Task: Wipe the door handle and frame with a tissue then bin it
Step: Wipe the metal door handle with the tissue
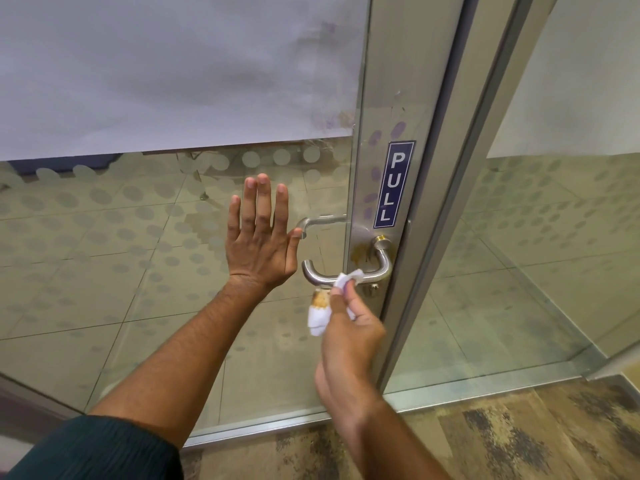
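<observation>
A steel lever door handle (374, 271) sticks out from the metal door frame (401, 98), below a blue PULL sticker (393, 185). My right hand (346, 337) is shut on a white tissue (320, 315) with a brown stain, and presses a fold of it against the handle's bar. My left hand (261, 237) lies flat with fingers spread on the glass door (138, 254), just left of the handle. A brownish smear marks the frame plate beside the handle's base.
A second handle (322, 221) shows through the glass on the far side. The upper glass is frosted white. A fixed glass panel (554, 254) stands to the right. Worn wood-pattern floor (519, 434) lies below the door's bottom rail. No bin is in view.
</observation>
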A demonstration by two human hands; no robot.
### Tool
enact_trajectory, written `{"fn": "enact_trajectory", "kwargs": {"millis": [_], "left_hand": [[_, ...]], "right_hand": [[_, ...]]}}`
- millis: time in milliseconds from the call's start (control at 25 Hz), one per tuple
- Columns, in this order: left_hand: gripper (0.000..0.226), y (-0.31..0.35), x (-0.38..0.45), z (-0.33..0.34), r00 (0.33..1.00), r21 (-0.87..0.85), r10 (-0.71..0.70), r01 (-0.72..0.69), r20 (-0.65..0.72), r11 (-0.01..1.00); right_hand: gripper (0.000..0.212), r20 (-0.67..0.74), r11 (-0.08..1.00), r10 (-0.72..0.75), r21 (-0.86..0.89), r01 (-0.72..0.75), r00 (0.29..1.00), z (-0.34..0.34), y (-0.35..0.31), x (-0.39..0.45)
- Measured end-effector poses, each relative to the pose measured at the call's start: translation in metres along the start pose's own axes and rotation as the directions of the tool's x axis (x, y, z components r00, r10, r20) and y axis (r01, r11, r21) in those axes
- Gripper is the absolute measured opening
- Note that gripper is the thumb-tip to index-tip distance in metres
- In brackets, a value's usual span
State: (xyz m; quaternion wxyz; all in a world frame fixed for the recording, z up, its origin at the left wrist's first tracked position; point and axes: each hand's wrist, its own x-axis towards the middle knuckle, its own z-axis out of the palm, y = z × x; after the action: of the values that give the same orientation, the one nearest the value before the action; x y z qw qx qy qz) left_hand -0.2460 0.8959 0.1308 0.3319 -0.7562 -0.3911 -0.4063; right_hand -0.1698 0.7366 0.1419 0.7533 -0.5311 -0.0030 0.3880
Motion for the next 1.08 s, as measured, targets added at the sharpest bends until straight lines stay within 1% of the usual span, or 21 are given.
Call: {"fn": "enact_trajectory", "kwargs": {"millis": [80, 200, 360, 400, 480, 520, 600, 680, 720, 760, 840, 880, 920, 960, 1000, 1080], "left_hand": [[0.079, 0.000, -0.002, 0.000, 1.000, 0.006, 0.009, -0.009, 0.002, 1.000], [0.081, -0.001, 0.000, -0.001, 1.000, 0.014, -0.003, 0.003, 0.023, 1.000], [0.078, 0.001, 0.001, -0.005, 1.000, -0.018, 0.002, -0.002, 0.023, 1.000], [0.078, 0.001, 0.001, -0.006, 1.000, -0.033, 0.001, 0.000, 0.024, 0.999], [0.077, 0.003, 0.002, -0.009, 1.000, -0.058, -0.008, 0.009, 0.027, 0.998], [0.077, 0.004, 0.002, -0.011, 0.999, -0.068, -0.020, 0.022, 0.027, 0.997], [0.078, 0.007, 0.005, -0.015, 0.999, -0.098, -0.046, 0.048, 0.026, 0.994], [0.080, 0.011, 0.010, -0.016, 0.999, -0.134, -0.043, 0.046, 0.020, 0.990], [0.082, 0.012, 0.013, -0.016, 0.999, -0.139, -0.038, 0.040, 0.017, 0.989], [0.084, 0.014, 0.016, -0.015, 0.999, -0.133, -0.038, 0.039, 0.014, 0.990], [0.090, 0.017, 0.020, -0.012, 0.999, -0.094, -0.039, 0.040, 0.009, 0.995], [0.093, 0.018, 0.020, -0.010, 0.999, -0.071, -0.034, 0.035, 0.009, 0.997], [0.094, 0.018, 0.020, -0.008, 1.000, -0.052, -0.028, 0.028, 0.008, 0.998], [0.095, 0.018, 0.019, -0.007, 1.000, -0.040, -0.024, 0.024, 0.008, 0.999], [0.095, 0.018, 0.019, -0.007, 1.000, -0.035, -0.022, 0.022, 0.004, 0.999], [0.095, 0.017, 0.018, -0.006, 1.000, -0.040, -0.021, 0.021, -0.005, 0.999]], "right_hand": [[0.027, 0.005, 0.999, 0.033, 0.012, -0.033, 0.999, 0.010, 0.008, -0.011], [0.026, 0.013, 0.999, 0.015, 0.028, -0.016, 1.000, 0.014, 0.011, -0.012], [0.022, 0.139, 0.997, 0.001, -0.082, 0.011, 0.990, 0.004, 0.015, -0.016], [0.021, 0.152, 0.993, -0.023, -0.110, 0.040, 0.988, -0.002, 0.012, -0.016], [0.024, 0.141, 0.981, -0.132, -0.125, 0.150, 0.981, -0.018, -0.003, -0.009], [0.025, 0.135, 0.966, -0.211, -0.125, 0.228, 0.968, -0.027, -0.013, -0.001], [0.025, 0.144, 0.898, -0.370, -0.196, 0.393, 0.918, -0.039, -0.033, 0.019], [0.025, 0.183, 0.781, -0.504, -0.319, 0.536, 0.844, -0.043, -0.049, 0.042], [0.024, 0.213, 0.690, -0.576, -0.391, 0.609, 0.790, -0.043, -0.055, 0.054], [0.022, 0.260, 0.570, -0.648, -0.458, 0.682, 0.716, -0.043, -0.059, 0.065], [0.020, 0.401, 0.271, -0.754, -0.532, 0.802, 0.520, -0.042, -0.065, 0.085], [0.020, 0.479, 0.130, -0.770, -0.530, 0.838, 0.422, -0.042, -0.066, 0.094], [0.021, 0.550, 0.017, -0.763, -0.508, 0.861, 0.340, -0.042, -0.065, 0.102], [0.022, 0.616, -0.074, -0.738, -0.481, 0.874, 0.276, -0.042, -0.065, 0.108], [0.024, 0.676, -0.155, -0.701, -0.455, 0.877, 0.227, -0.041, -0.064, 0.113], [0.026, 0.768, -0.288, -0.617, -0.423, 0.859, 0.171, -0.038, -0.065, 0.120]]}}
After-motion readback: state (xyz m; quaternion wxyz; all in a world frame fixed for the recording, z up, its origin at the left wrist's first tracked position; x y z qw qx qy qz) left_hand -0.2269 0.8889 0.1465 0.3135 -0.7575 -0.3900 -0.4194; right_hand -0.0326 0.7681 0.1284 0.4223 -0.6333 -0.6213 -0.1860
